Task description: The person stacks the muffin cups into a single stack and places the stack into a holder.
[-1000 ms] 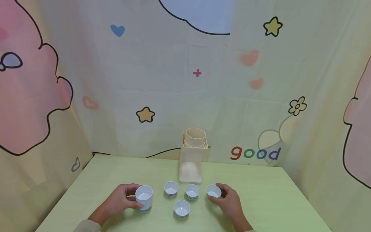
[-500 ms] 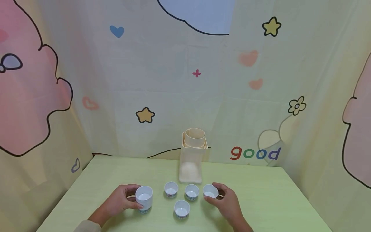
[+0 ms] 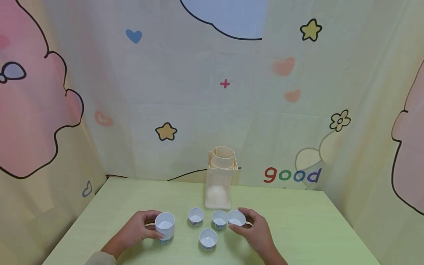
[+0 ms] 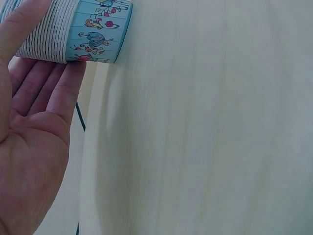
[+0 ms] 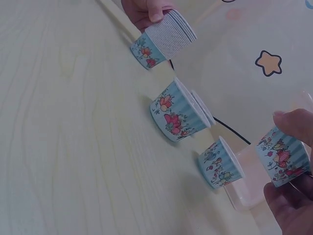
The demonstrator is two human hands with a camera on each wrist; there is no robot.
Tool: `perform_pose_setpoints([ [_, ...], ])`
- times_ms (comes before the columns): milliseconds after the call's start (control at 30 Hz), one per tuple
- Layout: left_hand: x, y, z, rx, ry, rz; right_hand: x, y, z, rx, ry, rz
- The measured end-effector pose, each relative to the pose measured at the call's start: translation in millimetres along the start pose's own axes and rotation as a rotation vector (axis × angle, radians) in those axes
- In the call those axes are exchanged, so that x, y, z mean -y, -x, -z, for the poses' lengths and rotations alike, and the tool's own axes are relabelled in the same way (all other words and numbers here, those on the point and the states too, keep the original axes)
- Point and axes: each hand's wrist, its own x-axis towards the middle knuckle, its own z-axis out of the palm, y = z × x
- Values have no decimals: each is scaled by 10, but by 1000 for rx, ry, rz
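Paper, we judge, so light and easily crushed: our left hand (image 3: 137, 230) curls round the cup stack (image 3: 164, 227) low on its sides, our right hand (image 3: 256, 232) pinches one cup (image 3: 236, 218), perhaps just lifted, beside another cup (image 3: 219, 219).

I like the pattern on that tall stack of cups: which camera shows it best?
The left wrist view: the stack of cups fills the corner, its flower band sharp beside the left hand. The right wrist view shows it small and far; the head view shows mostly its white inside.
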Motion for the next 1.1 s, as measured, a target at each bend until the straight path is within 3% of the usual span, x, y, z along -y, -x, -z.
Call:
perform_pose_setpoints([
  [1100, 42, -18, 6, -5, 2, -1, 306, 153, -289, 101, -266, 65],
])
